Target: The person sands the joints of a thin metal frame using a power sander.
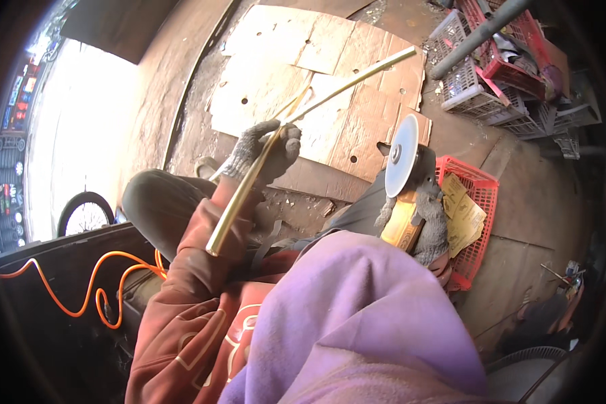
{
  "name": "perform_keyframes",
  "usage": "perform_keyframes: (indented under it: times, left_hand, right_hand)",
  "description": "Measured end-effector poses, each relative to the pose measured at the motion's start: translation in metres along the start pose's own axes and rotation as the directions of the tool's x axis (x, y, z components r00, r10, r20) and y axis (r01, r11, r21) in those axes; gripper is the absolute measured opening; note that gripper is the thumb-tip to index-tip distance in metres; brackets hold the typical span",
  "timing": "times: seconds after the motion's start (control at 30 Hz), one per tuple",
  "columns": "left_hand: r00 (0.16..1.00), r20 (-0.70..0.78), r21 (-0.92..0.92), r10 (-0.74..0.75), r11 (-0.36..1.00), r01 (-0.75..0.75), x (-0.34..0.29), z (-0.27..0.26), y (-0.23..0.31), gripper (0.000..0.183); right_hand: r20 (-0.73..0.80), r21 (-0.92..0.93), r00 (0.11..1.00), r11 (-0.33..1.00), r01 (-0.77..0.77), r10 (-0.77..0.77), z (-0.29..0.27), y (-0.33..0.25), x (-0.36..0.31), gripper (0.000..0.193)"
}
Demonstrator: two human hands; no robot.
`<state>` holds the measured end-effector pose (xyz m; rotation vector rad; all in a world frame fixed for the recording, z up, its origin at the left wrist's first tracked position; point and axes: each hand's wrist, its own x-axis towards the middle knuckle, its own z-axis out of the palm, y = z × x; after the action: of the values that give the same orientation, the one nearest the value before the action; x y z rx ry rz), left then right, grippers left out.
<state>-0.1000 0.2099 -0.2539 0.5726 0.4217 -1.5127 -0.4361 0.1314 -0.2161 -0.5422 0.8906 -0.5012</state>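
Note:
My left hand [261,153], in a grey knit work glove, is closed around brass-coloured metal tubing. One length [239,202] slants from over my left forearm up past the fingers. Another length [357,79] runs from the hand to the upper right; whether the two are joined I cannot tell. Gloved too, my right hand [432,225] is wrapped round the yellow body of an angle grinder [401,225]. Its pale round disc [402,156] stands upright, apart from the tubing. Whether the disc is spinning does not show.
Flattened cardboard [377,101] covers the floor ahead. A red plastic basket [489,202] with yellowish paper packets [463,212] sits beside my right hand. Stacked crates [461,84] and a grey pipe [481,37] are at the far right. An orange hose [74,311] coils at the left.

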Motion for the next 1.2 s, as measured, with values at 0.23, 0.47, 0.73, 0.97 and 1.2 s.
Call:
perform_keyframes:
  times: [0.23,0.47,0.73,0.97,1.2]
  left_hand:
    - [0.941,0.297,-0.213,-0.162,0.949,0.23,0.044,-0.048,-0.011,0.023]
    - [0.945,0.318,0.03,-0.072,0.997,0.065,0.019,0.015,-0.015,0.022]
    - [0.869,0.486,-0.072,-0.095,0.986,0.148,0.035,0.051,-0.009,0.02]
    - [0.825,0.498,0.408,-0.267,0.912,0.049,-0.01,0.07,0.015,0.022]
    - [0.803,0.062,0.998,0.593,-0.016,-0.065,-0.002,0.117,0.031,0.078]
  right_hand:
    - [-0.03,0.164,0.954,0.94,0.299,-0.298,0.002,-0.007,-0.02,0.056]
    - [-0.07,0.206,0.887,0.863,0.461,-0.457,0.003,-0.005,-0.041,0.057]
    - [-0.206,0.232,0.863,0.834,0.501,-0.461,-0.024,0.001,-0.069,0.045]
    - [-0.251,0.326,0.863,0.801,0.501,-0.438,-0.023,0.003,-0.081,0.044]
    - [-0.236,0.279,0.851,0.806,0.522,-0.47,-0.019,0.006,-0.083,0.043]
